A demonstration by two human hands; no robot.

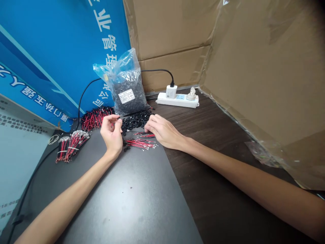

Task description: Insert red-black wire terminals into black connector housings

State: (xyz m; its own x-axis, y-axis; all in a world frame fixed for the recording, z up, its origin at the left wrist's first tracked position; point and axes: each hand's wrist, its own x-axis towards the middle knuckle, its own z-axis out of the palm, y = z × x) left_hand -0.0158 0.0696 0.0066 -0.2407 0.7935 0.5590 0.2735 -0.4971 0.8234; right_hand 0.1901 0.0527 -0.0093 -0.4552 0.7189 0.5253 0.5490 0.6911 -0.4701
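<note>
My left hand (112, 135) is raised with thumb and fingers curled into a pinch beside the pile of small black connector pieces (138, 121). Whatever sits at its fingertips is too small to make out, though a thin dark line shows near them. Fingers bent downward and pressed together, my right hand (164, 131) is at the right end of that pile. Its fingertips are by a few loose red and black wires (146, 135), and what they hold is hidden. Between and below the hands lies a row of red and black wires (141, 144) with bare metal ends.
Behind the pile stands a clear bag of black parts (130, 93). Left are a heap of red-black wires (93, 119) and banded wire bundles (73, 145). A white power strip (177, 99) with a plugged charger lies back right. Cardboard walls (264, 84) bound the right side.
</note>
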